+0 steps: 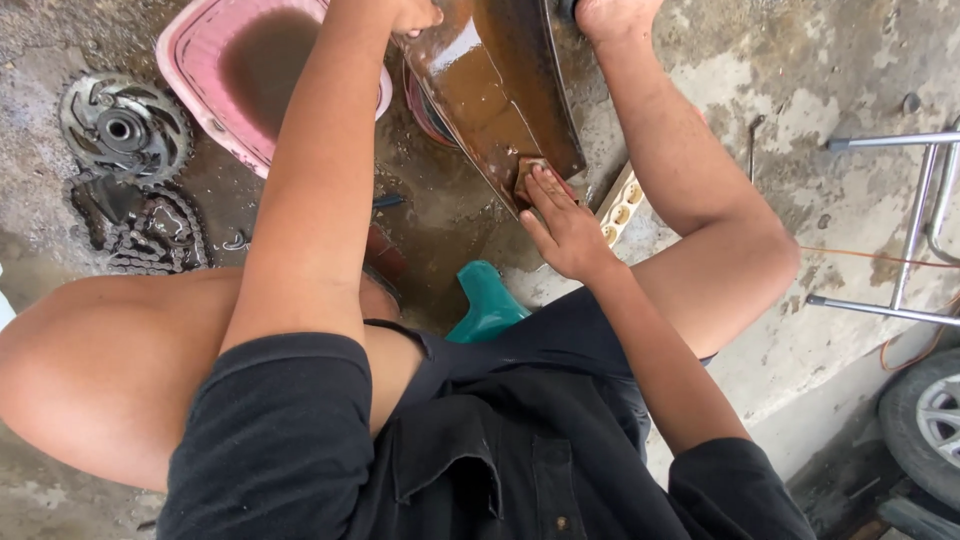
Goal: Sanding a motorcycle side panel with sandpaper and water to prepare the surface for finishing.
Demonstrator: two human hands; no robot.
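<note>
One brown, wet panel [490, 90] lies on the concrete floor [800, 120], its long axis running from the top edge down to a narrow tip pointing at the person. One right hand [560, 225] presses a small brown pad [528, 175] flat against that tip; one left hand [415, 15] grips the upper edge. One pink basin [200, 50], one sprocket [125, 125] and one chain [150, 235] sit left.
</note>
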